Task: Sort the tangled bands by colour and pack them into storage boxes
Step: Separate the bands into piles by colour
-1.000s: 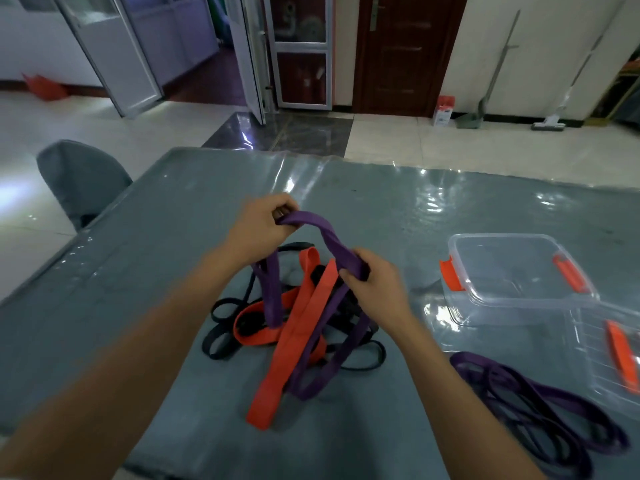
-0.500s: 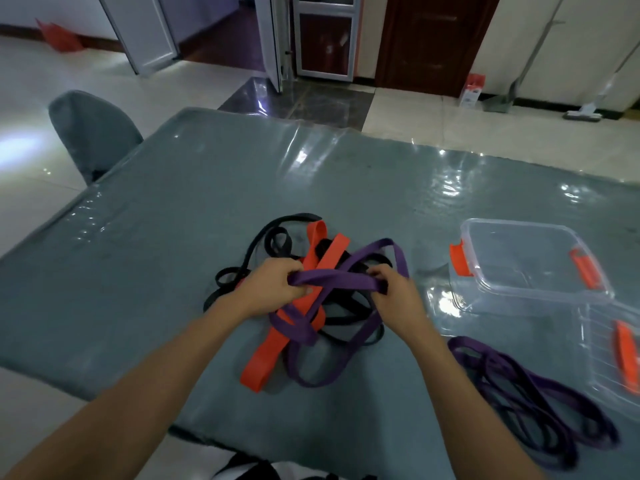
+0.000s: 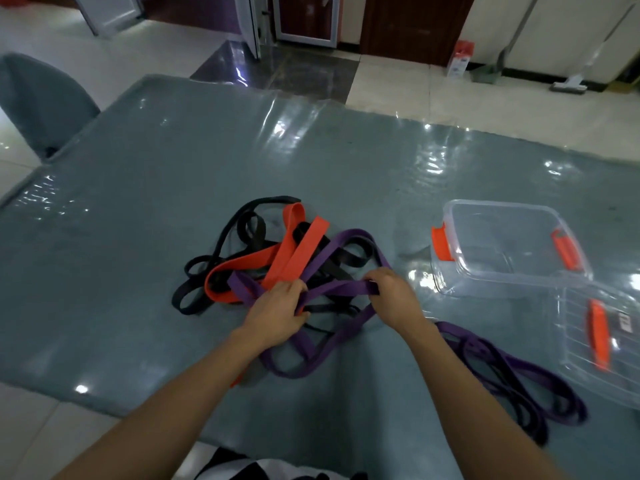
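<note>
We record a dim, bluish-toned view. Glare patches streak the glossy surface (image 3: 311,161) along its far edge, light arriving from the far doorway side. Wide-angle distortion bends the edges; forearms slightly soft.

Table (image 3: 145,271): grey cloth under glossy clear plastic sheet.
Chair (image 3: 38,102): grey-covered, at table's 10 o'clock corner.
Door (image 3: 415,26): dark wood, 12 o'clock.
Glass door (image 3: 304,19): white-framed, just left of it.
Small red-and-white carton (image 3: 460,60): on floor, 1 o'clock.
Floor mop (image 3: 571,83): against wall, 2 o'clock.
</note>
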